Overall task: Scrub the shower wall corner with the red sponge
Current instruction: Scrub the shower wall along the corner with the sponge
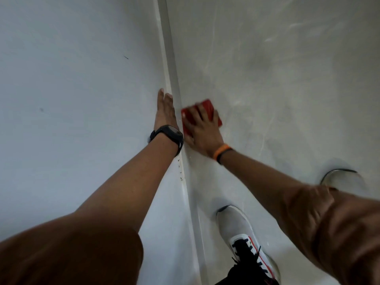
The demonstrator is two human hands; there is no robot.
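A red sponge (207, 108) lies flat against the pale right-hand shower wall, right beside the corner seam (174, 83). My right hand (202, 133) is spread over it and presses it to the wall; only the sponge's top and edges show past my fingers. My left hand (165, 111) rests flat on the left wall (82, 89), fingers straight and together, just left of the seam. A black watch sits on my left wrist and an orange band on my right.
The right wall (277, 79) shows streaks and smears. Small dark specks mark the seam below my left wrist. My grey and white shoe (240, 231) stands on the shower floor near the corner. A round metal drain (341, 177) sits at the right.
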